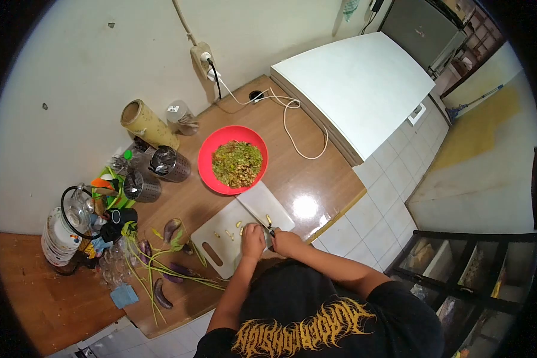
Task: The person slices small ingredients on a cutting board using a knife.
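A white cutting board (204,231) lies near the table's front edge with several small pale pieces of cut vegetable (238,224) on it. My right hand (287,243) is closed round the dark handle of a knife (270,227), whose blade points away from me over the board. Close beside it, my left hand (253,240) rests on the board with fingers curled together; whatever they may hold is hidden. Beyond the board stands a red bowl (204,162) filled with chopped green and brownish pieces (237,162). Eggplants (162,295) and long green beans (151,271) lie to the left.
Metal utensil holders (172,165), a yellowish roll (144,123) and a clear jar (182,118) stand along the wall. Stacked dishes (58,241) and glasses (114,262) crowd the left end. A white cable (287,125) trails beside a white-topped appliance (355,89).
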`<state>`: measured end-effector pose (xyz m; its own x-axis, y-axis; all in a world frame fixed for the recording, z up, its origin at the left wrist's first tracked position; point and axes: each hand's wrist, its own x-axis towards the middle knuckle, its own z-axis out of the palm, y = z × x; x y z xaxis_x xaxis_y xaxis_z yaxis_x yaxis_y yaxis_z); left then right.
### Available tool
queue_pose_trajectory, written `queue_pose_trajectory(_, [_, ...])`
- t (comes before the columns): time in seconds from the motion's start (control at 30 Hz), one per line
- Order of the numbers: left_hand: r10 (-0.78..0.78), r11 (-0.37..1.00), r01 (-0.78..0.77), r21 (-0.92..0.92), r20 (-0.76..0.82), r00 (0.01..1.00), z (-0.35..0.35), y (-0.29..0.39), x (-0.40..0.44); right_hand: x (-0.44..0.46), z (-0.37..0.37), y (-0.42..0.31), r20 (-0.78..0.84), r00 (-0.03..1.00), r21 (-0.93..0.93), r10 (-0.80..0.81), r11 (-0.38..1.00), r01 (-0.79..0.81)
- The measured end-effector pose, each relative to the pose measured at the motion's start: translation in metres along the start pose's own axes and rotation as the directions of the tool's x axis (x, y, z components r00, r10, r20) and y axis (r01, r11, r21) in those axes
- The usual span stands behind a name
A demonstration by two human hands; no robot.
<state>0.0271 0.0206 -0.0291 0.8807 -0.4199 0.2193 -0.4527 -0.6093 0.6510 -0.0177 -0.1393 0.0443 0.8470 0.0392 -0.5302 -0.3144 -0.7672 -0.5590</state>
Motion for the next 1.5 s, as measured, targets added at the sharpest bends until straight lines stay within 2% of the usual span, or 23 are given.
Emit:
queue_pose_trajectory(0.2, [0.027, 0.999, -0.028, -0.04, -0.026, 0.999, -0.002, 0.001, 0.003, 0.01, 0.005, 0.002, 0.011, 0.999, 0.038, 0.046, 0.998, -0.046])
queue_pose_trajectory(0.4, [-0.009, 0.999, 0.008, -0.049, -0.022, 1.0, -0.002, 0.0, 0.003, 0.016, -0.003, -0.005, -0.009, 1.0, -0.02, -0.023, 1.0, 0.023])
queue_pose_trajectory(0.47, [-0.013, 0.999, 0.012, -0.045, -0.015, 1.0, -0.003, 0.002, 0.002, 0.002, -0.004, -0.003, 0.039, 0.999, -0.017, 0.016, 1.0, -0.015])
queue_pose_trajectory(0.57, [-0.012, 1.0, 0.012, -0.027, -0.014, 1.0, -0.001, -0.001, 0.003, -0.002, 0.006, 0.0, 0.011, 0.999, -0.003, 0.049, 0.999, -0.049])
queue_pose_trajectory(0.8, [0.011, 0.999, -0.012, -0.037, -0.029, 1.0, -0.002, 0.002, 0.003, 0.017, 0.004, -0.001, -0.023, 1.0, -0.011, -0.022, 1.0, 0.021])
queue_pose_trajectory(1.0, [-0.04, 0.999, 0.04, -0.017, -0.005, 0.999, -0.001, 0.001, 0.001, 0.001, -0.003, -0.002, 0.05, 0.999, -0.017, -0.017, 1.0, 0.018])
queue_pose_trajectory(1.2, [-0.034, 0.999, 0.034, -0.028, -0.016, 0.999, -0.001, 0.0, 0.0, 0.009, 0.013, 0.001, -0.007, 1.0, 0.026, 0.0, 1.0, 0.0])
queue_pose_trajectory(1.3, [-0.028, 1.0, 0.028, -0.006, -0.008, 1.0, -0.001, 0.0, 0.0, 0.017, 0.009, 0.001, -0.034, 0.997, 0.0, -0.07, 0.998, 0.07])
queue_pose_trajectory(1.5, [-0.043, 0.999, 0.043, -0.006, -0.008, 0.999, 0.002, -0.002, -0.002, 0.001, -0.006, -0.008, 0.042, 0.998, 0.0, -0.044, 0.999, 0.044])
